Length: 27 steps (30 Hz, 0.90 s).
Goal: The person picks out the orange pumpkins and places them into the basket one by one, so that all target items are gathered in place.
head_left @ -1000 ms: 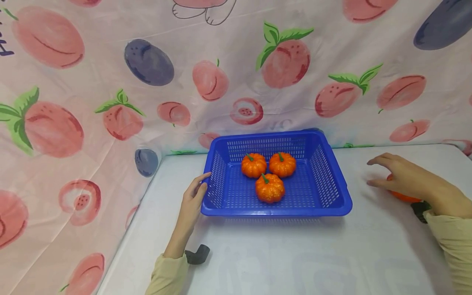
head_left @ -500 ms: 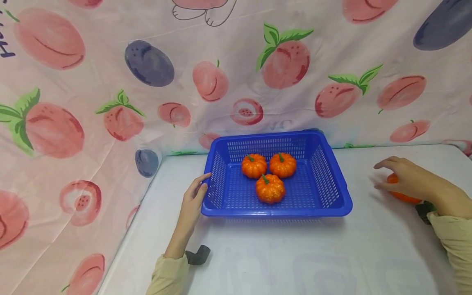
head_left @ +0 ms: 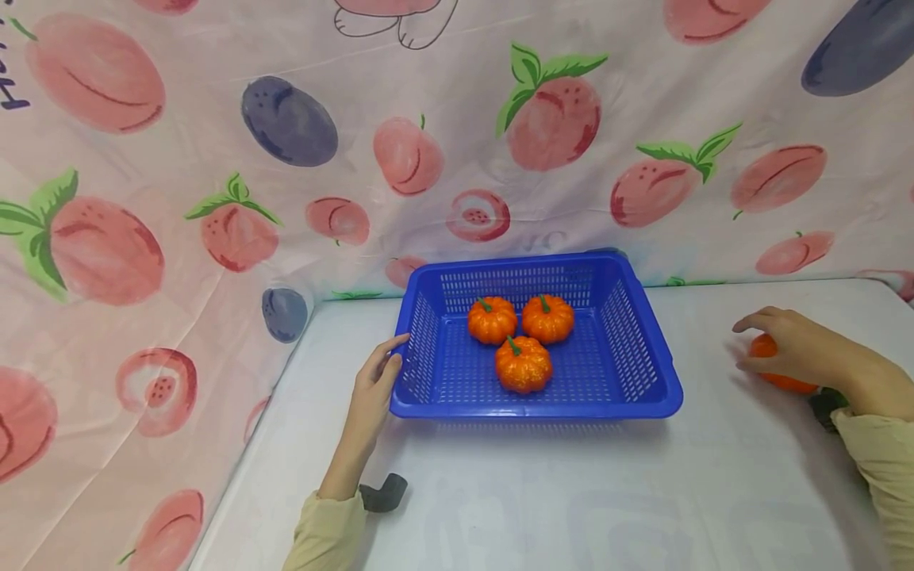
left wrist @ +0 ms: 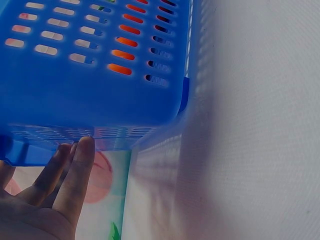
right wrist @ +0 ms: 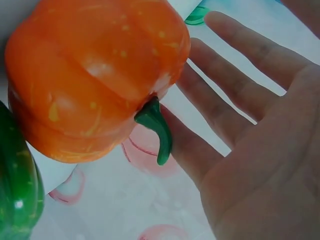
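Observation:
A blue plastic basket point(head_left: 535, 411) with slotted walls stands on the table. Inside it sit three small orange pumpkins, at the back left point(head_left: 492, 320), back right point(head_left: 547, 319) and front point(head_left: 524, 365), all with green stems. My left hand point(head_left: 374, 379) touches the basket's left side with extended fingers; the left wrist view shows its fingertips point(left wrist: 86, 145) against the slotted wall. At the right, my right hand point(head_left: 807, 349) is over another orange pumpkin point(head_left: 789, 384), partly hiding it. In the right wrist view the fingers are spread beside this pumpkin point(right wrist: 100, 75) and its green stem, not curled round it.
A glossy green object point(right wrist: 17, 180) shows at the left edge of the right wrist view, its kind unclear. A fruit-printed cloth point(head_left: 443, 87) hangs behind and left of the white table point(head_left: 543, 492). Dark wrist-worn pieces sit by both wrists.
My right hand has shifted a little to the right over the pumpkin, uncovering slightly more of its left side. The left hand, basket and the pumpkins in it have stayed in place.

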Each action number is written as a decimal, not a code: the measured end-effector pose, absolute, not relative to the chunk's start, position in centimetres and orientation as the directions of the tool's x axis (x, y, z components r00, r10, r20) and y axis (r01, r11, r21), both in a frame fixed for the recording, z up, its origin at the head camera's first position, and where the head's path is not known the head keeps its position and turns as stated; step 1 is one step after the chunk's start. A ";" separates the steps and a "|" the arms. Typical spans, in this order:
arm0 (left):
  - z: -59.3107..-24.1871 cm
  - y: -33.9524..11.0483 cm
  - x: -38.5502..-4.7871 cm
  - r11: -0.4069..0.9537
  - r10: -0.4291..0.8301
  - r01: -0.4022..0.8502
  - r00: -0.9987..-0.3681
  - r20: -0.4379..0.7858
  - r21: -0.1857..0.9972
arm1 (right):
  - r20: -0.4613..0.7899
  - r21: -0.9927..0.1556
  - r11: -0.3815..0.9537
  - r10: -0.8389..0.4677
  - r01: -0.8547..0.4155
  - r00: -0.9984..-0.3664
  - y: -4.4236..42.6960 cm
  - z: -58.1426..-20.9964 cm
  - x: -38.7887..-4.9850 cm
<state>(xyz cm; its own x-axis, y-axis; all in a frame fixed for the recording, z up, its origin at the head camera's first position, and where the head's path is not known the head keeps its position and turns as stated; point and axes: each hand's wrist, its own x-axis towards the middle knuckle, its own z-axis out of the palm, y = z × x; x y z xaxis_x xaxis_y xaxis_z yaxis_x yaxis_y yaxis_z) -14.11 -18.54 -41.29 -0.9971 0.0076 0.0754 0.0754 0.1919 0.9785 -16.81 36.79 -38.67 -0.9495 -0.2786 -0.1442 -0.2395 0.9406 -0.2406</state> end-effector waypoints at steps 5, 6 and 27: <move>-41.3 -18.5 -14.1 0.208 0.011 0.081 -0.997 0.080 0.975 | -0.161 -0.242 0.940 -0.285 -0.242 -0.945 37.0 -38.8 -17.0; -41.3 -18.5 -14.1 0.211 0.011 0.081 -0.997 0.081 0.974 | -0.162 -0.239 0.940 -0.286 -0.244 -0.944 37.1 -38.8 -17.1; -41.4 -18.5 -14.0 0.202 0.005 0.075 -0.997 0.075 0.976 | -0.213 -0.144 0.965 -0.247 -0.220 -0.945 37.9 -38.8 -18.2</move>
<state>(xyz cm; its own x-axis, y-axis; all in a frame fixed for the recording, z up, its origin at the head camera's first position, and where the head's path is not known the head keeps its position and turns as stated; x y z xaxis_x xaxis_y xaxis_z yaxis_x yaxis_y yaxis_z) -14.01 -18.51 -41.36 -0.9972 0.0055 0.0750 0.0746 0.2024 0.9765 -18.18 37.95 -38.84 -0.9454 -0.2468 -0.2129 -0.2196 0.9649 -0.1438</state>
